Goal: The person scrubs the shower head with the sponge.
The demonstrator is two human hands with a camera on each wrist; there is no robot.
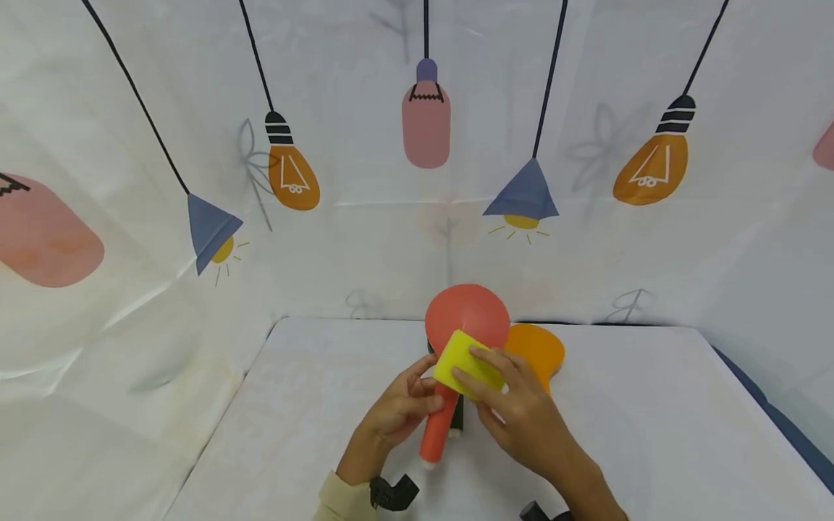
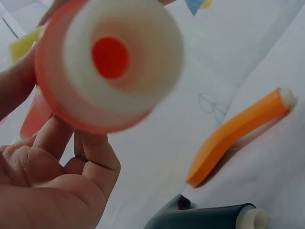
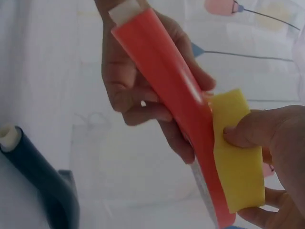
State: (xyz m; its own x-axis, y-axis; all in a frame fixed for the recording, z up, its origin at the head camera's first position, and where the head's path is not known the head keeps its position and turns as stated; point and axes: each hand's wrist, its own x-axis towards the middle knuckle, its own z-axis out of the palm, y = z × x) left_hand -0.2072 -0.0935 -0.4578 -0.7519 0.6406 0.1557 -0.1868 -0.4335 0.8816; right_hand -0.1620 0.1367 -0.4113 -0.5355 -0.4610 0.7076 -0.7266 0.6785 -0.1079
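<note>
My left hand (image 1: 407, 407) holds a red paddle-shaped thing (image 1: 467, 307) by its tube-like handle, the round head pointing away. A pale inner core shows at the handle's end in both wrist views. In my right hand (image 1: 524, 409), a yellow sponge (image 1: 464, 365) is pinched between thumb and fingers. The sponge (image 3: 238, 152) lies against the red thing where handle and head meet, hiding part of it in the head view. The exact kind of the red thing cannot be told.
Behind the red one lies a similar orange thing (image 1: 539, 354), its handle (image 2: 236, 133) pointing toward me. A dark green one (image 1: 458, 416) lies partly covered beneath the hands. All are on a white-covered table (image 1: 651, 405), with a lamp-patterned cloth (image 1: 365, 246) hanging behind.
</note>
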